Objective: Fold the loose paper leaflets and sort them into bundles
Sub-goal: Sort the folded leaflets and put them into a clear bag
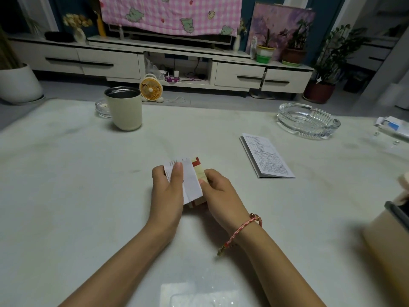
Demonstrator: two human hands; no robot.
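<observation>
A pale surface (pixel 66 173) fills a dim living room, with a TV cabinet (pixel 239 74) behind. At its middle a folded white leaflet (pixel 191 182) is held against a red-and-cream printed piece (pixel 199 166); whether that is a box or a card I cannot tell. The left hand (pixel 166 193) grips the pair, thumb pressed on the white paper. The right hand (pixel 219 193) has its fingers (pixel 204 181) pinching the red-and-cream edge. To do this step well, square the edges first, then press the crease flat. A second folded leaflet (pixel 267 156) lies well apart to the right, near a glass ashtray (pixel 308 120); a cream cup (pixel 125 109) stands far left.
</observation>
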